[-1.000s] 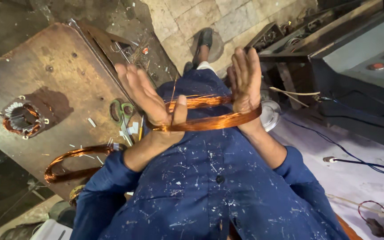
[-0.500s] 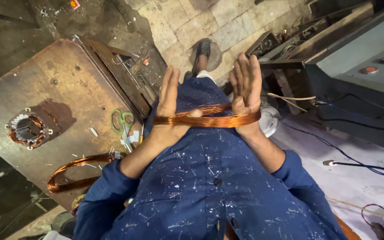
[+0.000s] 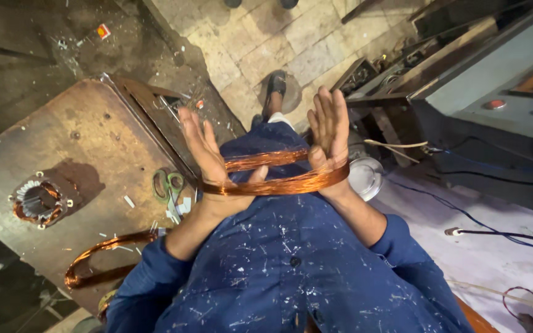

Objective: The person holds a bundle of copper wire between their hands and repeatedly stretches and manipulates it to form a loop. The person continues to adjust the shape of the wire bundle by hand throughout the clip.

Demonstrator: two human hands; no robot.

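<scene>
Around both hands, left hand (image 3: 208, 154) and right hand (image 3: 328, 126), one copper coil (image 3: 279, 184) stretches.

We hold both forearms out from the lower middle of the frame, in blue sleeves pushed up to the elbows. Our left hand (image 3: 208, 154) sits left of centre, palm facing inward, fingers straight and together, thumb spread. Our right hand (image 3: 328, 129) stands upright just right of centre, fingers extended, palm facing the left one.
</scene>
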